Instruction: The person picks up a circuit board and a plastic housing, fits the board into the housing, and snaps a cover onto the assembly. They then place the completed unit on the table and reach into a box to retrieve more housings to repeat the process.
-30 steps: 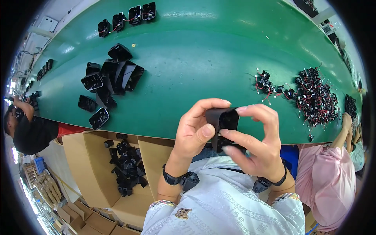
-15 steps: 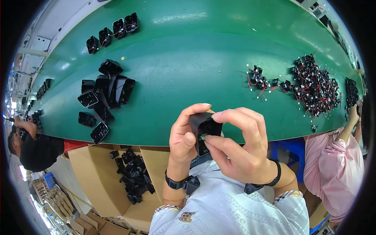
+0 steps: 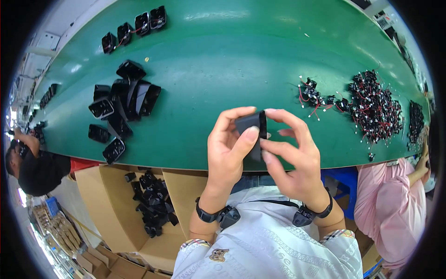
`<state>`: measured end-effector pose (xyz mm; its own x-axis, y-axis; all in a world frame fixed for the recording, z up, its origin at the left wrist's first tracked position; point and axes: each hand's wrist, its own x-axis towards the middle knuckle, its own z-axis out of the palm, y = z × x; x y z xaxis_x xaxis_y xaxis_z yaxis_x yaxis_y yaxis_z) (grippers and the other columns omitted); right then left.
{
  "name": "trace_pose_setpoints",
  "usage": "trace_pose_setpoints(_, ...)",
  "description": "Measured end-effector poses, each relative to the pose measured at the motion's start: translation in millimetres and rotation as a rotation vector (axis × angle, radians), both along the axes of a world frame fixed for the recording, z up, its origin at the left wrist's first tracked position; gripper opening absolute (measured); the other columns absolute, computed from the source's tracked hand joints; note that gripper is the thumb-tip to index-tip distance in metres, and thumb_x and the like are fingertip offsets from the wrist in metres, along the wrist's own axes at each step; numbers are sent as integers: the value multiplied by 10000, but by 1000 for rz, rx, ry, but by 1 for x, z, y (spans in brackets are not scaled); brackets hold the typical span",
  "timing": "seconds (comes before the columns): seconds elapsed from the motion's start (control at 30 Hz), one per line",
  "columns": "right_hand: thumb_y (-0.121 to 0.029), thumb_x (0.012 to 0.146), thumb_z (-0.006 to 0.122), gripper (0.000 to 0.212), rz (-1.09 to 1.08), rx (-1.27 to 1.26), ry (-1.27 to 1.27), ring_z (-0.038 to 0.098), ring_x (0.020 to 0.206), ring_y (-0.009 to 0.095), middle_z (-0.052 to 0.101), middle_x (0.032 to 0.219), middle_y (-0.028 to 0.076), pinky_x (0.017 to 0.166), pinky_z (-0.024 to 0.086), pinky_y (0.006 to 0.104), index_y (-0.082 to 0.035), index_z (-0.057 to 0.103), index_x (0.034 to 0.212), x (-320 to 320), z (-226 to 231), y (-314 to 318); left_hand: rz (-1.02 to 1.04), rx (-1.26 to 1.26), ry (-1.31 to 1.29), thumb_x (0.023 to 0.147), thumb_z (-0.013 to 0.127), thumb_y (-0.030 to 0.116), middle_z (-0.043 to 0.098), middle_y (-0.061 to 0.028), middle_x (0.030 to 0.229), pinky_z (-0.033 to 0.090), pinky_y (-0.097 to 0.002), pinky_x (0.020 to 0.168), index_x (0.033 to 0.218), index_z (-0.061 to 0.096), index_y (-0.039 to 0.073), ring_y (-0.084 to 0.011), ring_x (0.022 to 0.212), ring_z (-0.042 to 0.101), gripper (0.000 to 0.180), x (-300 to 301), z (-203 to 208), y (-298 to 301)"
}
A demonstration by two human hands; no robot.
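Just over the near edge of the table, my left hand is closed round a black plastic housing, its thumb along the smooth outer side. The housing's open face is turned toward my right hand, so its inside is hidden. Fingers of my right hand rest on the housing's upper rim, and its lower fingertips press together at the edge of the opening. Any small part between those fingertips cannot be made out. A jumbled group of black housings lies on the table to the left of my hands.
On the green table, a heap of small black parts with red wires lies right. Several housings with wires stand in a row far left. A cardboard box of black parts sits below the edge. Co-workers sit at both sides.
My hands have lifted the housing a little and turned its open face from me toward the right. The small green circuit board seen at my right fingertips is now out of sight.
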<state>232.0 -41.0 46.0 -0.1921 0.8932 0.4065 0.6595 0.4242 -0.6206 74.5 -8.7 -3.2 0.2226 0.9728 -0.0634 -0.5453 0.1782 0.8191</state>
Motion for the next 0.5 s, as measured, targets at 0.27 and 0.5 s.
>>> trace_pose_setpoints(0.27,-73,736,814,229,39,-298,477,577,1251,355,499,1437,219,1006,491,448,14,694,912,16,-5,8,-9,-74,11,872,801,115,602,-84,1095,572,-285,828,1103,558,-12,-137,993,636,358,18,14,12)
trace_pose_setpoints(0.5,-203,842,758,226,186,-629,1037,500,1328,307,454,1479,291,1122,340,437,-14,637,820,23,-12,14,66,77,344,946,715,402,606,-40,720,417,-246,510,872,527,13,-62,597,508,438,17,13,14)
